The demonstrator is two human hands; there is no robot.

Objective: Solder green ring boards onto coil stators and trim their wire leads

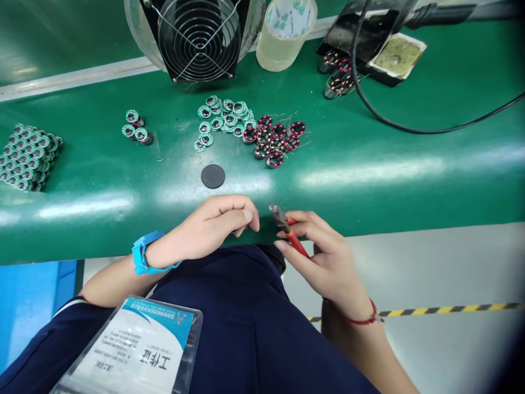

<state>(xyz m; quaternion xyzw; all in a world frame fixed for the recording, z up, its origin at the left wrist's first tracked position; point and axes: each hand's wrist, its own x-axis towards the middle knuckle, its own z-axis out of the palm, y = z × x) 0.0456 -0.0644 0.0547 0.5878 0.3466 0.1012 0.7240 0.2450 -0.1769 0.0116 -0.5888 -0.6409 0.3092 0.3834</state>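
Observation:
Red-handled cutting pliers (290,230) are gripped in my right hand (324,254), their jaws pointing up and left over the bench edge. My left hand (223,221) rests at the bench's front edge with its fingers curled under; what they hold, if anything, is hidden. Just beyond it lies a flat black disc (213,176). Further back sit a cluster of copper-wound motor stators (275,139) with loose wire ends and a heap of small round green circuit boards (229,115).
A stacked block of board-topped parts (28,156) stands at the left, with three similar parts (137,128) nearer the middle. Along the back are a fan (199,41), a tape roll (283,52), more stators (338,79) and a soldering sponge tray (397,56). A black cable (410,130) loops across the right.

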